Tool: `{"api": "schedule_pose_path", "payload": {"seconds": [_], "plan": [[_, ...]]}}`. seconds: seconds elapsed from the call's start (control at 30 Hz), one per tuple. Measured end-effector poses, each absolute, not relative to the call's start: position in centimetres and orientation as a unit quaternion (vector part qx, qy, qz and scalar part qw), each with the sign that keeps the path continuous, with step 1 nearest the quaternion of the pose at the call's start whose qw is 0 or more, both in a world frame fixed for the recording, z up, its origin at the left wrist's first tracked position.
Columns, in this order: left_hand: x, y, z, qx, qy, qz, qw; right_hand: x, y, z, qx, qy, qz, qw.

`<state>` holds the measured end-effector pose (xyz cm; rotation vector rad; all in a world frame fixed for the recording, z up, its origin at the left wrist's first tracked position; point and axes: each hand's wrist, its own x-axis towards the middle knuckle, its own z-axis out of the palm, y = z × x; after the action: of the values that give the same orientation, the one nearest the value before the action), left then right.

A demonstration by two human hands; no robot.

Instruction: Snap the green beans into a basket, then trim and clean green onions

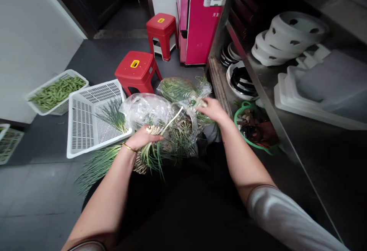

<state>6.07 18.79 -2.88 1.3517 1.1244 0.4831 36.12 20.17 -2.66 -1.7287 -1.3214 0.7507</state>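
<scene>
My left hand is closed around a small bunch of scallions, white bulbs up and green leaves hanging down. One long pale stalk slants up from it toward the right. My right hand has its fingers closed on the white ends of more scallions, beside a clear plastic bag. Green leaves fill a bag just beyond. Loose scallions and dry trimmings lie between my hands. Another pile of scallions spreads on the floor beneath my left forearm.
A white basket at left holds some scallions; a smaller basket holds green beans. Two red stools stand ahead, near a pink cabinet. At right are a metal shelf with white containers and a green basket.
</scene>
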Motion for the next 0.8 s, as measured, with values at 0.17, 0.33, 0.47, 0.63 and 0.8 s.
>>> {"api": "schedule_pose_path", "payload": {"seconds": [0.17,0.33,0.47,0.63,0.8], "plan": [[6.2,19.1,-2.8,0.616,0.483,0.178,0.596,31.9,19.1,-1.6,-0.55,-0.531,0.494,0.414],[7.2,19.2,-2.0,0.599,0.497,0.234,0.583,26.9,18.2,-2.2,-0.526,-0.543,0.506,0.415],[8.2,19.0,-1.5,0.571,0.51,0.292,0.573,24.2,17.8,-2.6,-0.52,-0.563,0.465,0.444],[7.9,18.7,-1.1,0.495,0.453,0.327,0.665,26.4,19.2,-1.6,-0.59,-0.437,0.418,0.536],[6.7,18.6,-1.2,0.446,0.411,0.361,0.708,27.3,19.4,-2.1,-0.571,-0.51,0.497,0.407]]}}
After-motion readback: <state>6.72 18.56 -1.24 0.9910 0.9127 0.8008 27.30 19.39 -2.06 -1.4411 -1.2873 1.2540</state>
